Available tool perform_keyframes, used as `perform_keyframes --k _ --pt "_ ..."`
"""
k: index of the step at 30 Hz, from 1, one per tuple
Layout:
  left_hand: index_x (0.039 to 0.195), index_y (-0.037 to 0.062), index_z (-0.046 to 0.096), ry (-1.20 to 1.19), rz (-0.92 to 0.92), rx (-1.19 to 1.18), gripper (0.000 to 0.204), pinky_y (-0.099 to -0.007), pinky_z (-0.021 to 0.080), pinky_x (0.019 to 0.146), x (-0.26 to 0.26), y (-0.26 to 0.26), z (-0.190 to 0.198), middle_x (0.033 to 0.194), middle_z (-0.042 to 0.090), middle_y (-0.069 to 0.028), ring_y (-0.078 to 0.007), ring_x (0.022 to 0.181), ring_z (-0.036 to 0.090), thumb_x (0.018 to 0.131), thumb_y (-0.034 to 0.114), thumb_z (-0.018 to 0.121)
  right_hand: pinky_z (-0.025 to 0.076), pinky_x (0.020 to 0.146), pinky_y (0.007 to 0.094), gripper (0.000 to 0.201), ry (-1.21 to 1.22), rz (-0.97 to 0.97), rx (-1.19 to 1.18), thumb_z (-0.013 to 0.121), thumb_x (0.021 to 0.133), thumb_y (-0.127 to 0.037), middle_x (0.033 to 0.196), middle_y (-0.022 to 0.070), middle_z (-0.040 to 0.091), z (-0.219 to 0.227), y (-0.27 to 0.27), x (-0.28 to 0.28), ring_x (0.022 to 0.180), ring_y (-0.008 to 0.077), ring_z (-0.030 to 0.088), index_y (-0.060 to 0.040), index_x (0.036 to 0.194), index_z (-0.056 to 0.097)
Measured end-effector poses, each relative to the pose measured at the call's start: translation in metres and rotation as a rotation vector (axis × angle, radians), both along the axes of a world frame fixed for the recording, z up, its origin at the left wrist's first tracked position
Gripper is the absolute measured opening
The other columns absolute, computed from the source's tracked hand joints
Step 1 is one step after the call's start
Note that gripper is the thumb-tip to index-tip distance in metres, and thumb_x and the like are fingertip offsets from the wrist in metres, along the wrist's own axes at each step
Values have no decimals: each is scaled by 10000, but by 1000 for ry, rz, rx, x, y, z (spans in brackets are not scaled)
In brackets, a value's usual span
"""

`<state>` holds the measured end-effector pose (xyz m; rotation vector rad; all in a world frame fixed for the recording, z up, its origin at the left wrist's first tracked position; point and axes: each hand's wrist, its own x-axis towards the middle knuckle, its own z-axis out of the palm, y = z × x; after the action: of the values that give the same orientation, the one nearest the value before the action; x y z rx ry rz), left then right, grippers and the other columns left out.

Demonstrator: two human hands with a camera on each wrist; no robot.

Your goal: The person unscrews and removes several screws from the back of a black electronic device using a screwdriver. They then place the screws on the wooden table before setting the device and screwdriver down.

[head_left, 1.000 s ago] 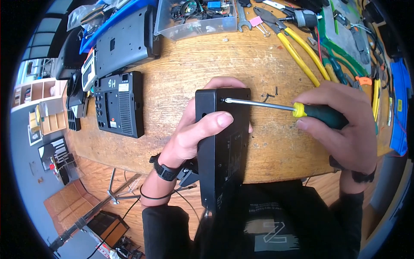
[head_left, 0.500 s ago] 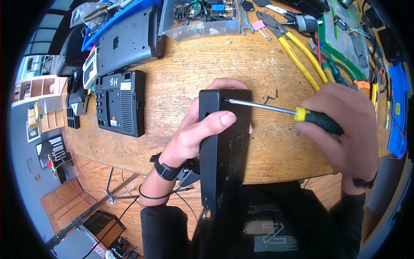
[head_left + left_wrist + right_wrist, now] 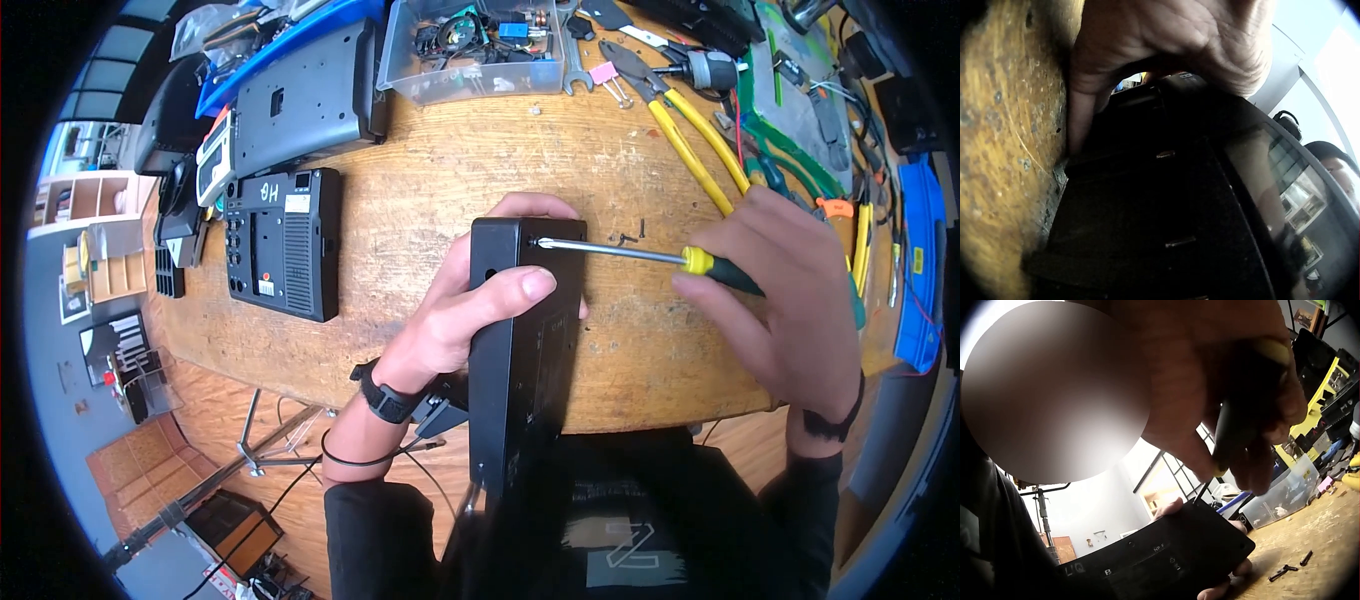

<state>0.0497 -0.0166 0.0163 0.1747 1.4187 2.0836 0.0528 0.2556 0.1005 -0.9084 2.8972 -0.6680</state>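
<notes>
A black monitor (image 3: pixel 495 400) with a flat casing stands on edge at the table's front; its glossy screen (image 3: pixel 1310 212) shows reflections in the left wrist view. My left hand (image 3: pixel 445 325) grips its upper part, thumb across the narrow side and fingers behind. In my right hand (image 3: pixel 785 290) is a screwdriver (image 3: pixel 695 260) with a yellow-and-dark-green handle, held between thumb and fingers. Its steel shaft points left, the tip right at a screw hole near the monitor's top corner. Several small black screws (image 3: pixel 628 238) lie on the wood just beyond.
Another black device (image 3: pixel 285 245) marked HQ lies at left, below a large black panel (image 3: pixel 305 100). At the back stands a clear bin (image 3: pixel 470 85) of electronic parts. Yellow-handled cutters (image 3: pixel 690 150), a wrench (image 3: pixel 577 65) and a pink binder clip (image 3: pixel 605 75) lie to the right.
My right hand has rolled over the screwdriver handle, hiding more of it. The tip stays at the hole. The whole scene has shifted slightly in the head view.
</notes>
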Motion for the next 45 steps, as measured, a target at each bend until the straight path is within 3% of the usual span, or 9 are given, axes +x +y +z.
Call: perform_keyframes --k 10,12,15,18,26,37,40,45 --pt "1403 -23 485 -14 -15 17 653 -342 539 866 0 -1 1 1030 686 -126 -206 954 695 926 360 714 411 754 364 224 -68 -217 -109 849 795 -128 804 51 672 -17 -13 5 769 254 650 -93 908 659" --pt "1404 -20 484 -16 -20 13 649 -344 540 865 0 -1 3 1034 680 -121 -205 956 694 928 352 718 409 724 349 228 -50 -218 -59 851 791 -116 773 55 670 -19 -13 1 724 235 649 -87 911 659" --pt "1410 -16 481 -22 -20 30 642 -348 542 869 0 -2 -1 1044 676 -122 -207 965 692 931 341 716 376 613 310 230 6 -187 -247 848 786 -79 677 54 629 -27 -16 -8 597 195 605 -74 937 675" --pt "1418 -16 475 -57 -7 29 658 -357 544 877 2 1 5 1073 678 -133 -214 970 692 927 345 725 309 520 295 232 -99 -132 -388 833 793 -39 621 58 599 -21 -35 -14 501 172 548 -62 983 701" --pt "1428 -15 502 107 35 -76 713 -396 440 1071 3 -5 1 1266 628 -145 -229 1203 590 892 365 778 489 577 272 250 -81 39 -586 830 796 -39 708 69 701 -40 -58 -22 629 180 717 -59 1022 726" --pt "1402 -33 524 -16 51 -179 692 -376 408 1090 5 0 20 1282 612 -113 -209 1205 568 847 308 761 534 594 280 187 -101 66 -547 822 754 -37 728 85 723 -37 -60 -27 648 210 738 -38 891 694" --pt "1396 -33 525 -14 26 -176 693 -373 405 1083 4 -2 15 1263 617 -107 -211 1193 567 842 322 744 538 602 270 171 -129 63 -576 812 763 -34 720 80 722 -38 -61 -28 653 188 743 -37 877 685" --pt "1390 -30 522 83 43 -180 705 -363 445 1034 2 -1 8 1215 634 -116 -208 1142 600 836 342 751 456 552 228 131 -128 42 -623 791 794 -31 668 33 679 -38 -63 -29 586 70 636 -39 854 674"
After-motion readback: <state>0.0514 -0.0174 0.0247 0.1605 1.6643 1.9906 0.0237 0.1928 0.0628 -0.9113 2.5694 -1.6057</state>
